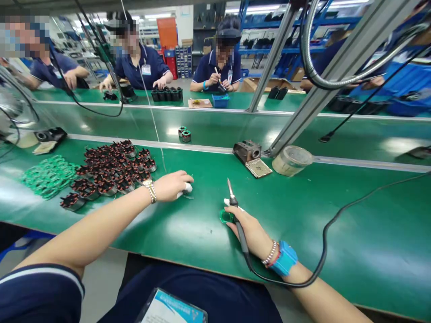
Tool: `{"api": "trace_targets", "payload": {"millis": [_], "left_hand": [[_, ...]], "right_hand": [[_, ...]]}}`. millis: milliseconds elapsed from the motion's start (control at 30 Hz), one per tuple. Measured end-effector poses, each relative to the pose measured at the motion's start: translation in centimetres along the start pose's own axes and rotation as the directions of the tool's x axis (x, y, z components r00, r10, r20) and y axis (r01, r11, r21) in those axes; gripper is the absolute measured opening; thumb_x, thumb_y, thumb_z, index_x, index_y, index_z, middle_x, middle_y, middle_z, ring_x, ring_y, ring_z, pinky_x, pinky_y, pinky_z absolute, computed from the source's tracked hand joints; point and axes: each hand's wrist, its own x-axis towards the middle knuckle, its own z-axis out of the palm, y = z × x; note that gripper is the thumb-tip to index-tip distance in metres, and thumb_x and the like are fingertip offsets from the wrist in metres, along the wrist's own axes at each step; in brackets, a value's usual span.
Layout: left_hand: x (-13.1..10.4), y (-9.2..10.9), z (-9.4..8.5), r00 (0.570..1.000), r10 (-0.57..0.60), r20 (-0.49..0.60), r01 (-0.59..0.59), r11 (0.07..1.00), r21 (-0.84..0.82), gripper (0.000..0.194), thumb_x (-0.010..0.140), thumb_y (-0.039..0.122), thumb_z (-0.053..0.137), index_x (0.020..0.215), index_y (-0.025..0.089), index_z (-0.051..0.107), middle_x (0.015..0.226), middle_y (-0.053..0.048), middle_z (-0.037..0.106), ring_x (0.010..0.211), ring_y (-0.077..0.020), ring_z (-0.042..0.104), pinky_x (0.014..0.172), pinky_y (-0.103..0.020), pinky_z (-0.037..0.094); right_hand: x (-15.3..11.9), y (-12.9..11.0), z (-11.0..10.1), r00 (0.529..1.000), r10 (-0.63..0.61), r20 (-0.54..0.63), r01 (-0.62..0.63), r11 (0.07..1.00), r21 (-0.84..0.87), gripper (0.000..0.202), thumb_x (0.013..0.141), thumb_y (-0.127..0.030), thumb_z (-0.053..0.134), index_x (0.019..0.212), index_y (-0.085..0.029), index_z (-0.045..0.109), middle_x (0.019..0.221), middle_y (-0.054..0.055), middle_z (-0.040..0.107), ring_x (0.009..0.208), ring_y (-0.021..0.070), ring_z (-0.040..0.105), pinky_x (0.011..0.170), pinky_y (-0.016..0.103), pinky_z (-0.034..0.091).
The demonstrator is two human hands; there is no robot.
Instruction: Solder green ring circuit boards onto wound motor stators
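Note:
My right hand (247, 229) is closed around the dark handle of a soldering iron (241, 237), whose tip points away from me. The same hand also grips a small green ring-shaped circuit board (226, 216) between thumb and fingers. To the left, my left hand (173, 185) is closed over the bench, its fingers pinching a thin solder wire (153, 117) that hangs from above; a short curved end shows by the fingertips. White covers wrap some fingertips of both hands. Left of that hand lie many wound motor stators (111, 168) and a pile of green ring boards (50, 176).
A soldering iron holder (247, 150) with a cleaning pad (259, 168) stands beside a round tub (292, 160). Two stators (185, 134) sit on the middle strip. The iron's black cable (325, 242) curves rightward. A slanted metal post (313, 89) rises at right; co-workers sit opposite.

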Motion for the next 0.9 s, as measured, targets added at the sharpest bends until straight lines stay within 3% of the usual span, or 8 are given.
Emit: {"api": "trace_targets", "payload": {"millis": [100,200,267,333,433,533,733,900], "left_hand": [[-3.0,3.4,1.7,0.952,0.287,-0.106,-0.302,0.937,-0.177,0.030,0.070,0.001,0.050,0.081,0.025,0.065,0.114,-0.002,0.060,0.114,-0.0196,0.046,0.097,-0.034,0.040],[-6.3,5.9,3.5,0.938,0.311,-0.154,-0.343,0.900,-0.269,0.036,0.071,0.000,0.047,0.088,0.027,0.064,0.119,0.000,0.058,0.124,-0.0195,0.038,0.104,-0.041,0.032],[-8.4,6.8,4.8,0.950,0.223,-0.220,-0.284,0.910,-0.301,0.042,0.074,0.001,0.045,0.102,0.029,0.059,0.126,-0.001,0.052,0.127,-0.0197,0.034,0.106,-0.046,0.027],[-10.2,7.2,6.1,0.949,0.026,-0.313,-0.143,0.923,-0.357,0.044,0.077,0.009,0.048,0.118,0.027,0.049,0.132,-0.006,0.046,0.127,-0.0214,0.035,0.105,-0.047,0.029],[-11.7,7.0,7.8,0.879,-0.349,-0.326,0.180,0.875,-0.450,0.064,0.075,0.030,0.058,0.132,0.020,0.030,0.132,-0.014,0.044,0.120,-0.0260,0.043,0.099,-0.045,0.039],[-11.4,6.5,8.5,0.854,-0.458,-0.247,0.320,0.836,-0.446,0.078,0.070,0.041,0.063,0.134,0.018,0.026,0.133,-0.016,0.042,0.121,-0.0286,0.042,0.099,-0.046,0.038],[-8.0,6.6,8.2,0.918,-0.318,-0.235,0.198,0.884,-0.424,0.064,0.064,0.044,0.068,0.120,0.020,0.046,0.131,-0.012,0.046,0.129,-0.0303,0.029,0.104,-0.053,0.024],[-7.6,7.7,8.0,0.892,-0.373,-0.256,0.176,0.808,-0.563,0.051,0.063,0.036,0.070,0.108,0.020,0.050,0.120,-0.010,0.056,0.124,-0.0275,0.039,0.105,-0.051,0.024]], "right_hand": [[-1.1,-1.9,0.7,1.000,-0.015,0.013,0.015,0.999,0.047,0.030,0.080,-0.012,0.045,0.109,-0.019,0.047,0.097,0.009,0.062,0.084,0.0187,0.064,0.073,0.032,0.054],[-1.8,-3.5,1.6,1.000,-0.009,0.010,0.008,0.999,0.050,0.031,0.081,-0.014,0.046,0.111,-0.020,0.046,0.094,0.009,0.062,0.080,0.0188,0.064,0.069,0.032,0.054],[-2.0,-4.1,2.0,1.000,0.009,-0.012,-0.009,1.000,0.029,0.031,0.080,-0.019,0.050,0.111,-0.020,0.046,0.092,0.010,0.062,0.077,0.0201,0.063,0.067,0.033,0.055],[-2.0,-4.2,1.8,1.000,0.017,-0.021,-0.016,0.999,0.043,0.034,0.080,-0.023,0.053,0.112,-0.020,0.045,0.096,0.011,0.062,0.081,0.0214,0.063,0.069,0.035,0.055],[-1.8,-3.8,1.0,0.998,-0.045,0.046,0.038,0.989,0.145,0.034,0.081,-0.021,0.051,0.114,-0.020,0.042,0.107,0.011,0.060,0.093,0.0204,0.061,0.078,0.034,0.053],[-1.5,-3.6,0.8,0.990,-0.104,0.099,0.085,0.979,0.184,0.029,0.082,-0.016,0.046,0.110,-0.021,0.045,0.105,0.009,0.061,0.092,0.0179,0.062,0.078,0.031,0.053],[-1.3,-4.7,2.8,0.997,-0.017,-0.071,0.022,0.998,0.065,0.024,0.082,-0.015,0.043,0.106,-0.018,0.048,0.091,0.009,0.062,0.079,0.0174,0.063,0.070,0.030,0.054],[-1.4,-6.2,2.5,0.986,0.024,-0.167,-0.004,0.993,0.119,0.023,0.081,-0.018,0.051,0.103,-0.020,0.047,0.093,0.008,0.062,0.082,0.0175,0.063,0.072,0.029,0.053]]}}
